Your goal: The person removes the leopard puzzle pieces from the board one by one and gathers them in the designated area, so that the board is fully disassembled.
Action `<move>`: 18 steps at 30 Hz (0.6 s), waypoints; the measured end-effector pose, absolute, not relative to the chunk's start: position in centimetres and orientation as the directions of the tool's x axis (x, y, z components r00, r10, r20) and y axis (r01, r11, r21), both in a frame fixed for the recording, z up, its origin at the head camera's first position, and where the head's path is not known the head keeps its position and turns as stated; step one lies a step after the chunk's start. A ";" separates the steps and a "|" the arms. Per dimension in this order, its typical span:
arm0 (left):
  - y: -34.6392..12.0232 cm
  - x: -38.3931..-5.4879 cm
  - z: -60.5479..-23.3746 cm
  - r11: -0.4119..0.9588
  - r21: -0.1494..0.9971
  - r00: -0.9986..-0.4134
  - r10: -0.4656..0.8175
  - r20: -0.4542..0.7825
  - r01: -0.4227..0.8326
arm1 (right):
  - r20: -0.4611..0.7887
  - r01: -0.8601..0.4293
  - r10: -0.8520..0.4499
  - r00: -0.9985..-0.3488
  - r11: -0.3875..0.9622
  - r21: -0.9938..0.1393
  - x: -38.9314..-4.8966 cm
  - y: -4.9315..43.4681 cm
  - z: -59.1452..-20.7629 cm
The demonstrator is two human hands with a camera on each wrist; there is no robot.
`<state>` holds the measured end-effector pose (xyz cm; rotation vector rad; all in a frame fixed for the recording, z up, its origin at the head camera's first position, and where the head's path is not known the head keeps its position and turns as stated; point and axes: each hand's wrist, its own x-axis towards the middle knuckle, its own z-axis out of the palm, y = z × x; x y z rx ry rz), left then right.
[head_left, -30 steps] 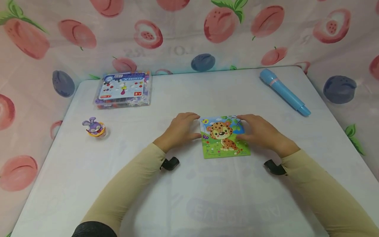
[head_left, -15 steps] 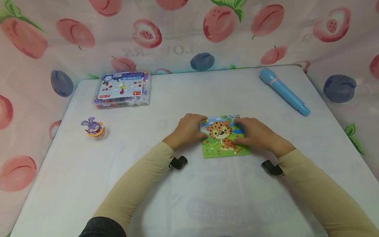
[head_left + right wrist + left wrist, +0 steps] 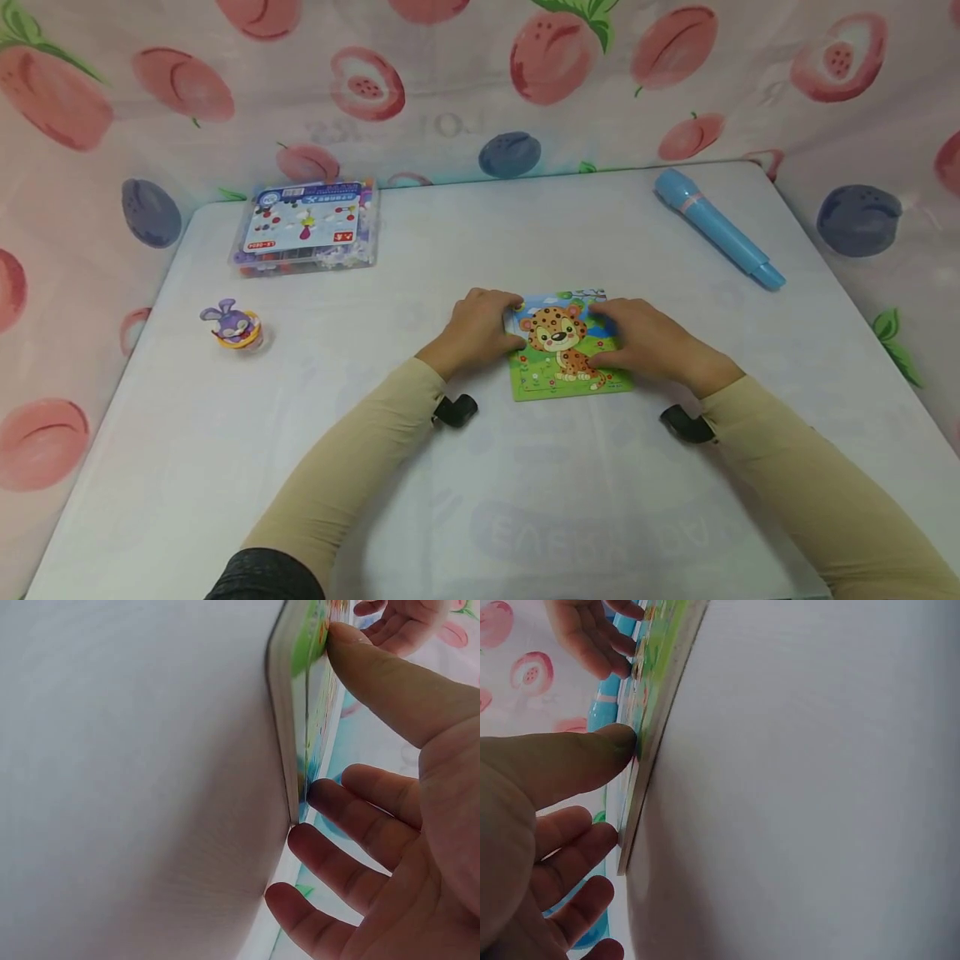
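Note:
A square leopard jigsaw puzzle (image 3: 558, 342), a thin flat board with a green and blue picture, lies on the white table in the head view. At its left side is my left hand (image 3: 478, 327), thumb and fingers spread apart; in the left wrist view the thumb tip (image 3: 619, 742) touches the board near its edge. My right hand (image 3: 652, 337) reaches over the right side, the thumb tip (image 3: 346, 636) resting on the picture in the right wrist view. The other right fingers lie around the board's corner, loosely bent. Neither hand wraps around the board.
A clear plastic case (image 3: 303, 227) of small colourful pieces stands at the back left. Before it is a purple rabbit toy (image 3: 235, 325) in a small cup. A blue microphone-shaped toy (image 3: 720, 229) lies at the back right. Fruit-printed cloth (image 3: 450, 83) hangs behind the table.
My left hand has moved right onto the puzzle's left edge. The right hand has shifted slightly left over the picture. The puzzle stays almost where it was.

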<state>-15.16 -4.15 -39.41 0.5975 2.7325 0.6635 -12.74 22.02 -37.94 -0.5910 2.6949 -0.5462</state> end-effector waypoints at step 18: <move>-3.1 -16.1 -38.6 0.818 0.537 -0.867 0.406 -0.287 0.205 | -0.239 -0.326 -0.451 -0.860 0.846 -0.422 -12.7 21.8 -37.7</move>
